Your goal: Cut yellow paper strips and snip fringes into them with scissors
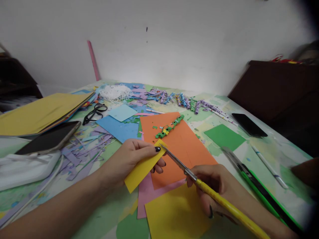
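Observation:
My left hand (pixel 142 153) pinches a small yellow paper strip (pixel 138 174), thumb on top and fingers beneath. My right hand (pixel 214 187) is wrapped round a pair of scissors (pixel 190 174) with a yellow handle. The metal blade tips touch the upper end of the strip, by my left thumb. Under both hands lies an orange sheet (pixel 196 142), and on it rests a green paper spiral (pixel 171 126) with a yellow flower and small scraps. A pink sheet (pixel 142 199) and a larger yellow sheet (pixel 171 212) stick out nearer to me.
To the right lie a green cutter knife (pixel 259 189), a green paper square (pixel 226 136), a white pen (pixel 269 166) and a black phone (pixel 249 124). On the left are another phone (pixel 50 137), glasses (pixel 94 113) and purple scraps (pixel 82 156). White string (pixel 116 92) and paper spirals (pixel 183 100) line the back.

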The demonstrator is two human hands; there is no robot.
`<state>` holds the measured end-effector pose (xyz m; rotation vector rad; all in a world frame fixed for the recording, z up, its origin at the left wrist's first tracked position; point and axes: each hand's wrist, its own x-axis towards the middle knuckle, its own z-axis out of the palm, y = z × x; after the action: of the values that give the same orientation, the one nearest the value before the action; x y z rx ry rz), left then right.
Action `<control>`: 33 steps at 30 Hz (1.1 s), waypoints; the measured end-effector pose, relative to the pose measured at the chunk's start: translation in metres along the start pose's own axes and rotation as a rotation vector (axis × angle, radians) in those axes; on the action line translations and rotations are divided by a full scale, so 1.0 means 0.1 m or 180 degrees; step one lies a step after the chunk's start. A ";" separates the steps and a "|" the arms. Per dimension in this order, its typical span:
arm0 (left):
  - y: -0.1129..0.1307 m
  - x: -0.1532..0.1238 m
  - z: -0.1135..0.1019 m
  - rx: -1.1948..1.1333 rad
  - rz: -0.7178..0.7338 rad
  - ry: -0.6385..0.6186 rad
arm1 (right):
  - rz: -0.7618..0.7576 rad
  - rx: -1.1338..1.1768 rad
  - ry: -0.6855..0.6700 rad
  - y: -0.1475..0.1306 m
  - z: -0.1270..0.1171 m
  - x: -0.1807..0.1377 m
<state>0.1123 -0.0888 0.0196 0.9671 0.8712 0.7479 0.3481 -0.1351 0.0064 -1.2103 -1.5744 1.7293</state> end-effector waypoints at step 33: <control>0.02 -0.02 0.02 0.0043 -0.0030 0.0106 | 0.0013 -0.0008 0.0124 -0.09 0.06 -0.03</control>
<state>0.1131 -0.0904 0.0229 0.9641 0.9104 0.7527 0.3425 -0.1387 0.0155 -1.2421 -1.5530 1.6966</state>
